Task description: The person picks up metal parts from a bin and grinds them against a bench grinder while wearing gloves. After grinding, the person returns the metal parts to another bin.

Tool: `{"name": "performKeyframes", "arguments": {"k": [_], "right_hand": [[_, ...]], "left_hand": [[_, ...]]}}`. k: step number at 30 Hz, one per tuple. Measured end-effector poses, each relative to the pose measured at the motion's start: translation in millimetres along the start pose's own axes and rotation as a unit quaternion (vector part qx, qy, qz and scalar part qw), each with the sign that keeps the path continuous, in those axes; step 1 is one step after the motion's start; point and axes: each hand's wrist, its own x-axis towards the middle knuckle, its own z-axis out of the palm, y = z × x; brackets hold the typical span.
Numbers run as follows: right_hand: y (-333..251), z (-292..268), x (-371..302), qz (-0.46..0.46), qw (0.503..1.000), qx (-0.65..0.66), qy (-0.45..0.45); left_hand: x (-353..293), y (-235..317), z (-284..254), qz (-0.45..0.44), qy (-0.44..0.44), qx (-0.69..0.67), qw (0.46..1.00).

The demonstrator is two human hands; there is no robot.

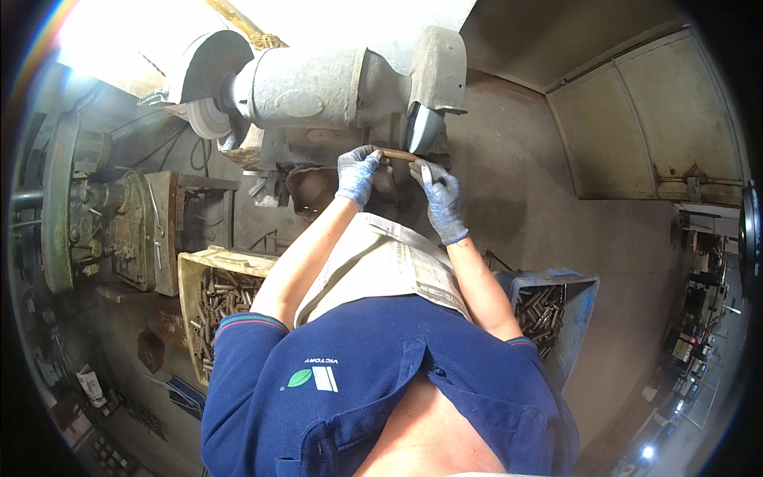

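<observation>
A slim brownish rod (pixel 400 154) spans the gap between my two gloved hands. Its left end is pinched in the fingers of my left hand (pixel 358 172). My right hand (pixel 441 200) closes on the other end, just beneath the grinding wheel (pixel 425 129) of a grey bench grinder (pixel 306 87). The rod lies at the wheel's lower edge; whether they touch I cannot tell. Both gloves are blue and grey. Whatever part of the rod sits inside my fingers is hidden.
Printed paper (pixel 397 258) covers my lap. At my left stands a yellowish bin (pixel 189 278) of metal pieces, at my right a blue-grey bin (pixel 584 318) with more. A second wheel (pixel 208 119) is on the grinder's left; green machinery (pixel 60 207) stands farther left.
</observation>
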Motion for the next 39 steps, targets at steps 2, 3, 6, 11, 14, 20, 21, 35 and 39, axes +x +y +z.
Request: {"name": "performKeyframes", "arguments": {"k": [2, 3, 6, 11, 14, 20, 21, 35, 39], "right_hand": [[-5.8, -10.9, -3.6, 0.024, 1.0, 0.01, -0.009], [-2.3, -17.3, -3.0, 0.034, 0.999, 0.041, 0.004], [-1.3, -33.0, -4.0, 0.05, 0.996, 0.067, 0.039], [-6.0, -25.1, -3.6, 0.05, 0.996, 0.066, 0.03], [-0.2, -15.7, 0.0, 0.052, 0.996, 0.069, 0.012], [0.0, 9.0, 0.5, 0.048, 0.994, 0.093, -0.015], [-0.6, 11.6, 0.3, 0.064, 0.988, 0.137, -0.023], [-81.2, 9.8, -55.2, -0.307, 0.903, -0.274, -0.126], [-84.9, 8.7, -55.2, -0.309, 0.897, -0.294, -0.112]], "left_hand": [[-1.1, -4.3, 9.4, -0.004, -0.011, -0.008, 1.0], [-1.1, -6.1, 14.5, -0.007, -0.015, -0.012, 1.0], [1.2, -14.3, 30.9, -0.018, -0.032, -0.025, 0.999], [1.2, -7.7, 27.3, -0.035, -0.013, -0.018, 0.999], [4.5, -4.1, 15.4, -0.02, -0.004, -0.008, 1.0], [12.6, -4.8, -11.9, 0.027, 0.011, 0.038, 0.999], [9.2, -1.1, -15.4, 0.026, -0.001, 0.034, 0.999], [-57.2, 49.5, -32.6, -0.007, -0.126, -0.005, 0.992], [-53.2, 39.4, -31.3, 0.047, -0.145, 0.008, 0.988]]}}
